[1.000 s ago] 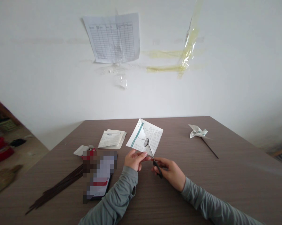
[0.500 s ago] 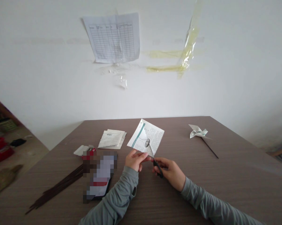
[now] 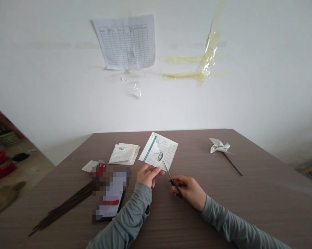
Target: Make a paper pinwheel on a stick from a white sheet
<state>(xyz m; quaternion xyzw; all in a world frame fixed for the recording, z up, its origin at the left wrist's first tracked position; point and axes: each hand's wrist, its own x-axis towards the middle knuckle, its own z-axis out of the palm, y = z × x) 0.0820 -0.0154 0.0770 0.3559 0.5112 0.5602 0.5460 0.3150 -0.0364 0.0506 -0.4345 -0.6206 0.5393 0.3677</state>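
Observation:
A square sheet of printed paper, with a green stripe and a dark round picture, is tilted up above the table. My left hand pinches its lower corner between thumb and fingers. In my right hand is a pair of scissors with black handles, its blades pointing up and left over the paper's lower right edge. Whether the blades are apart is too small to tell. A paper pinwheel on a dark thin stick lies on the table to the right.
Folded papers lie left of the sheet. Nearer stand a small red-and-white box, a blurred-out phone and a bundle of dark sticks on the brown table. A white wall rises behind.
The paper and my left hand have shifted slightly left. The scissors' blades have drawn back down and right across the paper, so less of them overlaps it.

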